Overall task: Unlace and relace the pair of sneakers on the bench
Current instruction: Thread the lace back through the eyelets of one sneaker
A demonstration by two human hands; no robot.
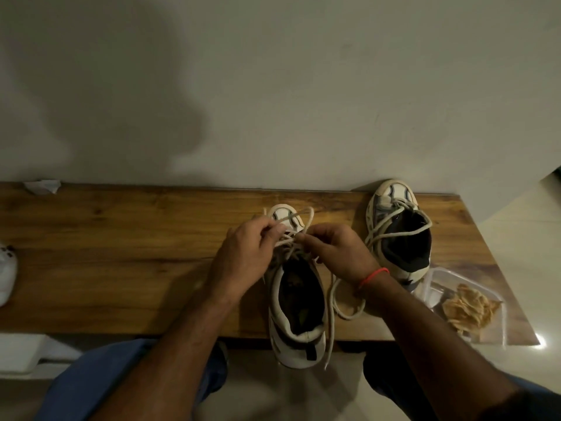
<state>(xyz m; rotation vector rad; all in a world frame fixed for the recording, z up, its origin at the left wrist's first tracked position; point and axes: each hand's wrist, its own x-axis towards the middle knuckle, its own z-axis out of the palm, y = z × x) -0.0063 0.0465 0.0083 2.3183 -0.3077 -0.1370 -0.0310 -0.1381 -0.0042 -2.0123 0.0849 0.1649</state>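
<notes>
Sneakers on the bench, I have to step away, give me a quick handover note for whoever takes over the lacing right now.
Left hand: pinching the off-white lace over the near sneaker's toe end.
Right hand: pinching the same lace from the other side.
Near white and black sneaker: between the hands, heel overhanging the front edge of the brown wooden bench; lace ends trail loose, one hanging past the edge.
Far white and black sneaker: by the wall on the right, lace threaded but slack and untied.
Clear plastic food container: just beside the far sneaker's heel.
Done: neither sneaker finished.
Left: finish lacing both, then tie.
</notes>
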